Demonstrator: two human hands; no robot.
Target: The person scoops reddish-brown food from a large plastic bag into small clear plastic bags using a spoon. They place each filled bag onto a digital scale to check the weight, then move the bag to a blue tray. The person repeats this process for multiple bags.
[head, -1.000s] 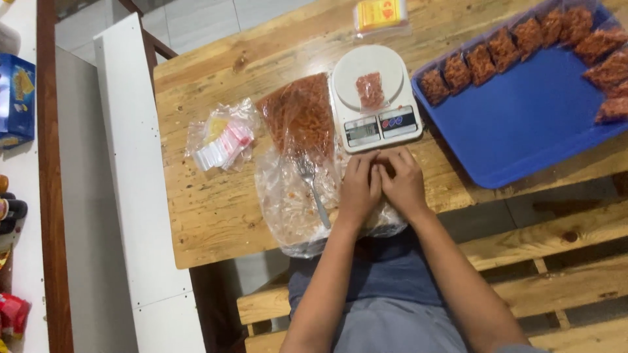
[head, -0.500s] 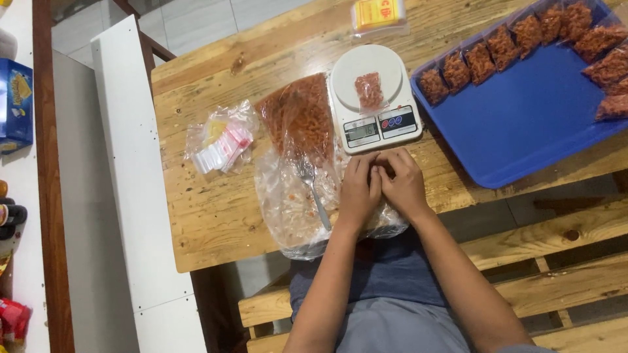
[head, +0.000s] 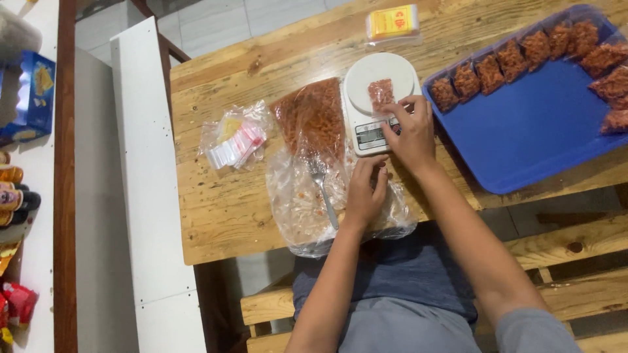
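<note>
A white kitchen scale (head: 366, 131) stands on the wooden table (head: 222, 209), with a small clear packet of reddish-orange snack (head: 380, 93) lying on its round plate. My right hand (head: 411, 134) reaches over the scale's display, its fingertips pinching the packet's right edge. A large clear plastic bag (head: 297, 209) holding a heap of the same snack (head: 314, 117) and a metal fork (head: 322, 189) lies left of the scale. My left hand (head: 366, 193) rests curled on this bag, just right of the fork.
A blue tray (head: 523, 131) at the right carries several filled packets (head: 497, 72) along its far edge. A bundle of empty small bags (head: 235, 140) lies at the left, a yellow pack (head: 392, 23) behind the scale. A wooden bench (head: 575, 248) is under me.
My hands were pressed together at the table's near edge. The right hand has since moved up to the scale and onto the packet, while the left stays on the bag.
</note>
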